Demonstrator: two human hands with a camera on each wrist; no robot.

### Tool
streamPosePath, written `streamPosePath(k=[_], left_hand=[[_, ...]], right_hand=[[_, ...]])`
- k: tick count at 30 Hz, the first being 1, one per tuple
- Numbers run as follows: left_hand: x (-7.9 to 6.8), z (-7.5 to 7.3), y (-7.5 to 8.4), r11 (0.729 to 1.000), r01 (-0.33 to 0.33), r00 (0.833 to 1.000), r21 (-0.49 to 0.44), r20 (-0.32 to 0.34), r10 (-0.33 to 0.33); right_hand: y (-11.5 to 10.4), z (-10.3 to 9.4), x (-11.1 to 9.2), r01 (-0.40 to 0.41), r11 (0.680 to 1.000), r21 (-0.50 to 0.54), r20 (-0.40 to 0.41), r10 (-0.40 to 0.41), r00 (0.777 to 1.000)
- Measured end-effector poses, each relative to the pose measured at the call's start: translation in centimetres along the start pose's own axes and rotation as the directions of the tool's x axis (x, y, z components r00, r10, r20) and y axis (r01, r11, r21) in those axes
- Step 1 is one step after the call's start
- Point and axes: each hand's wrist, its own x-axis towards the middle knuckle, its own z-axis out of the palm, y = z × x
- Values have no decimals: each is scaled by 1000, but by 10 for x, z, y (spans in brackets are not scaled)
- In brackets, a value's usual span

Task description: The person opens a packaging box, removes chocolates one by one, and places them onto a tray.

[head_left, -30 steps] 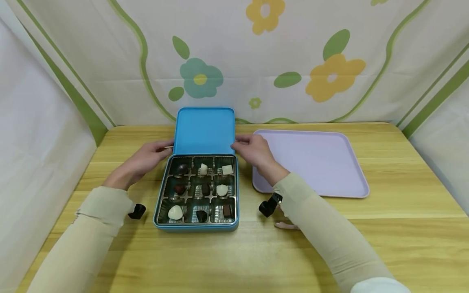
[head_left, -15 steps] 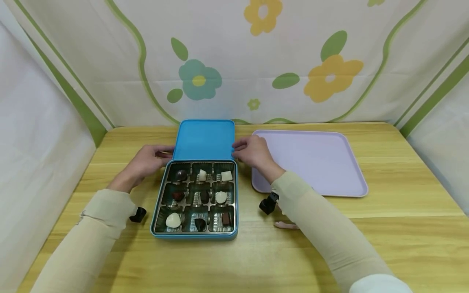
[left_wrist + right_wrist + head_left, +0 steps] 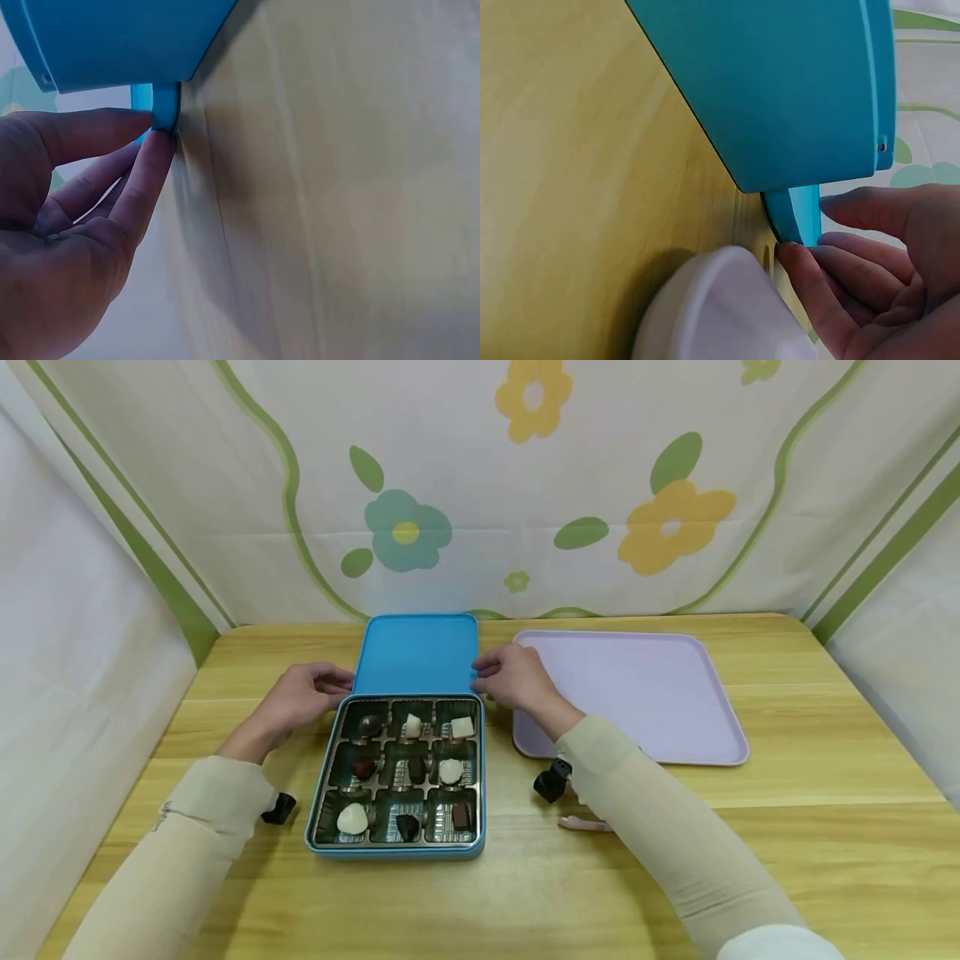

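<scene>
Head view: bright, soft light
Table (image 3: 525,893): pale sheen, soft shadow by my left sleeve (image 3: 180,852)
My left hand (image 3: 67,240): dim close-up, table grain blurred
Tray (image 3: 727,307): dark shadow alongside

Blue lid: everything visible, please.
The blue lid is squarish with rounded corners and a raised rim, smooth, like painted metal. It is open, inside up, laid back behind the chocolate tin. The tin hides its near edge, so I can't confirm a hinge. The left hand and right hand pinch its opposite side edges.
</scene>
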Motion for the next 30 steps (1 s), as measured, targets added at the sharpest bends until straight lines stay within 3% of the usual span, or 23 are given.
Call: streamPosePath(k=[4, 7, 11, 16, 19, 21, 23, 27, 30], left_hand=[[0, 1, -5, 1000, -1, 1000, -26, 23, 1], [-10, 0, -10, 997, -3, 998, -80, 66, 8], [-42, -2, -14, 983, -11, 996, -181, 85, 27], [-87, -2, -21, 969, -33, 997, -246, 61, 50], [-103, 4, -30, 944, -59, 996, -326, 42, 76], [-107, 9, -37, 912, -69, 995, -405, 43, 94], [-109, 15, -43, 878, -64, 993, -475, 55, 103], [-114, 27, -53, 839, -49, 993, -543, 67, 102], [-114, 34, -61, 804, -88, 988, -588, 53, 147]], right_hand=[[2, -4, -3, 27, 998, -53, 22, -26, 999], [4, -13, -17, 74, 991, -112, 27, -71, 997], [14, -35, -52, 159, 977, -139, -18, -163, 986], [41, -60, -98, 199, 978, -68, -135, -207, 969], [61, -71, -120, 200, 980, -13, -182, -199, 963], [73, -77, -130, 184, 982, 33, -188, -174, 967], [86, -83, -138, 163, 982, 92, -179, -144, 973], [112, -93, -148, 116, 968, 223, -138, -86, 987], [132, -102, -158, 97, 953, 286, -118, -65, 991]])
